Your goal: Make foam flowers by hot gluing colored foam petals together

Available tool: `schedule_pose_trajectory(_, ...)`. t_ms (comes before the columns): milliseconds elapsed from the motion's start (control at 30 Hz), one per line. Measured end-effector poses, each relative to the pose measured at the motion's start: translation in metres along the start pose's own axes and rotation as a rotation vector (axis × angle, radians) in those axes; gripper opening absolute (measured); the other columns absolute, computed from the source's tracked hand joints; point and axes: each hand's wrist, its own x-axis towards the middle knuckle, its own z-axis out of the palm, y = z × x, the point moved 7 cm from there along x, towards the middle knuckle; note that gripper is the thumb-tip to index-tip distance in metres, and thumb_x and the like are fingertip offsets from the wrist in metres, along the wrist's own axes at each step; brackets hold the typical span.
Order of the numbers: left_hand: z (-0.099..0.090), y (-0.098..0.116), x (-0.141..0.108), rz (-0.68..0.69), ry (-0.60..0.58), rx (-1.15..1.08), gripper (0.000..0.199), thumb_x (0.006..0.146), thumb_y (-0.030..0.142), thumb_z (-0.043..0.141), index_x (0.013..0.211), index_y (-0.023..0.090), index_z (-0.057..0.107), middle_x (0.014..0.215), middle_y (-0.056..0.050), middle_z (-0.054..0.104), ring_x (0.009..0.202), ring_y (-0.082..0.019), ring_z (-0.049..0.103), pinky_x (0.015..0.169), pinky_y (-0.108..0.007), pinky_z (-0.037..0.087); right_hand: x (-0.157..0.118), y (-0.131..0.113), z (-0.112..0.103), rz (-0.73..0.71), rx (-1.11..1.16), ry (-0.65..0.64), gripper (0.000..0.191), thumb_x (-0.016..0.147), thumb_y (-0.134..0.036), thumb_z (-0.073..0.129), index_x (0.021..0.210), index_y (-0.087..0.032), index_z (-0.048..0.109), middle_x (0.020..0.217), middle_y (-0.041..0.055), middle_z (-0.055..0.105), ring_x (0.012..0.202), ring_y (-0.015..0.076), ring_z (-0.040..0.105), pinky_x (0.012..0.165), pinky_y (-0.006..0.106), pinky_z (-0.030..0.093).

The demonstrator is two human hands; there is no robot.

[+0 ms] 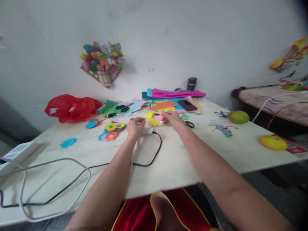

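My left hand (136, 127) is over the middle of the table, thumb and fingers pinched together beside a white corded tool (147, 131); what they hold, if anything, is too small to make out. My right hand (171, 119) is raised a little to the right, its fingers bent near a small pink piece (159, 117); its grip is unclear. Between the hands lie a yellow scalloped cutout (153, 122) and a yellow piece (150, 114). Left of my left hand are an orange flower cutout (111, 136) and a yellow flower cutout (110, 126).
Black scissors (190, 124) lie beside my right forearm. Coloured sheets (178, 93), a phone (187, 105) and more scissors (124, 107) are at the back. A red bag (72, 107) is back left, mangoes (238, 117) sit right, and cables (141, 165) cross the front left.
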Motion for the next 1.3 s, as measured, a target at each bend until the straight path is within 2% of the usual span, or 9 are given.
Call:
schedule_pose_trajectory(100, 0.0, -0.001, 0.0, -0.011, -0.005, 0.026, 0.024, 0.073, 0.037, 0.051, 0.085, 0.026, 0.069, 0.084, -0.002, 0.068, 0.097, -0.02, 0.056, 0.076, -0.028, 0.043, 0.002, -0.001, -0.005, -0.044, -0.023, 0.043, 0.036, 0.069, -0.049, 0.061, 0.064, -0.014, 0.057, 0.043, -0.002, 0.054, 0.029, 0.0047, 0.04, 0.028, 0.017, 0.03)
schedule_pose_trajectory(233, 0.002, -0.002, 0.001, -0.017, -0.007, 0.043, 0.023, 0.073, 0.036, 0.052, 0.085, 0.026, 0.069, 0.084, -0.002, 0.068, 0.096, -0.019, 0.056, 0.076, -0.028, 0.043, 0.003, -0.001, -0.012, -0.065, -0.03, 0.109, 0.041, 0.068, -0.053, 0.06, 0.055, -0.015, 0.052, 0.038, -0.0032, 0.047, 0.028, 0.0037, 0.035, 0.027, 0.017, 0.026)
schedule_pose_trajectory(367, 0.002, -0.001, 0.0, -0.016, 0.0, 0.05, 0.023, 0.073, 0.036, 0.051, 0.084, 0.026, 0.069, 0.083, -0.002, 0.068, 0.092, -0.02, 0.057, 0.074, -0.028, 0.043, 0.0, -0.001, 0.0, -0.066, -0.056, 0.019, 0.033, 0.065, -0.042, 0.067, 0.054, -0.015, 0.053, 0.043, -0.0025, 0.051, 0.031, 0.0038, 0.039, 0.03, 0.017, 0.031)
schedule_pose_trajectory(500, 0.001, -0.001, -0.001, -0.021, -0.005, 0.048, 0.023, 0.073, 0.036, 0.052, 0.084, 0.026, 0.069, 0.085, -0.003, 0.067, 0.09, -0.02, 0.058, 0.075, -0.029, 0.043, -0.006, 0.003, 0.018, 0.009, -0.025, -0.131, 0.015, 0.067, -0.027, 0.067, 0.068, -0.013, 0.059, 0.053, -0.0009, 0.058, 0.039, 0.0065, 0.049, 0.038, 0.018, 0.042)
schedule_pose_trajectory(667, 0.0, -0.001, -0.001, -0.029, -0.011, 0.033, 0.023, 0.073, 0.036, 0.052, 0.084, 0.026, 0.069, 0.085, -0.002, 0.067, 0.089, -0.019, 0.058, 0.075, -0.028, 0.043, -0.005, 0.006, 0.015, 0.047, -0.041, -0.136, 0.026, 0.079, -0.039, 0.053, 0.071, -0.014, 0.057, 0.045, -0.0033, 0.052, 0.031, 0.0056, 0.041, 0.03, 0.018, 0.033)
schedule_pose_trajectory(800, 0.0, -0.001, -0.001, -0.025, -0.007, 0.045, 0.024, 0.073, 0.037, 0.052, 0.085, 0.026, 0.069, 0.085, -0.003, 0.067, 0.091, -0.019, 0.057, 0.075, -0.028, 0.043, -0.004, 0.001, 0.008, -0.039, -0.128, -0.066, 0.035, 0.07, -0.046, 0.06, 0.057, -0.016, 0.051, 0.042, -0.0039, 0.048, 0.03, 0.004, 0.036, 0.027, 0.016, 0.025)
schedule_pose_trajectory(933, 0.0, -0.001, -0.001, -0.028, 0.001, 0.056, 0.023, 0.073, 0.036, 0.053, 0.085, 0.025, 0.069, 0.086, -0.003, 0.066, 0.091, -0.019, 0.057, 0.076, -0.028, 0.043, -0.005, 0.0, 0.011, -0.056, -0.201, -0.068, 0.027, 0.065, -0.035, 0.068, 0.055, -0.016, 0.051, 0.043, -0.0049, 0.048, 0.032, 0.0037, 0.037, 0.03, 0.016, 0.03)
schedule_pose_trajectory(1167, -0.001, -0.001, -0.001, -0.016, 0.029, 0.06, 0.022, 0.073, 0.035, 0.053, 0.084, 0.025, 0.069, 0.086, -0.002, 0.066, 0.088, -0.017, 0.058, 0.074, -0.027, 0.043, -0.003, 0.003, 0.01, 0.008, -0.177, -0.03, 0.006, 0.073, -0.011, 0.055, 0.072, -0.012, 0.061, 0.053, -0.0027, 0.056, 0.04, 0.0046, 0.045, 0.04, 0.017, 0.042)
schedule_pose_trajectory(1300, -0.002, -0.001, -0.001, -0.024, 0.029, 0.051, 0.022, 0.072, 0.035, 0.054, 0.084, 0.025, 0.069, 0.085, -0.002, 0.066, 0.085, -0.017, 0.058, 0.074, -0.027, 0.043, -0.006, 0.001, 0.014, 0.037, -0.162, -0.035, 0.006, 0.075, -0.01, 0.054, 0.072, -0.012, 0.059, 0.059, -0.0001, 0.06, 0.044, 0.0064, 0.052, 0.043, 0.019, 0.046)
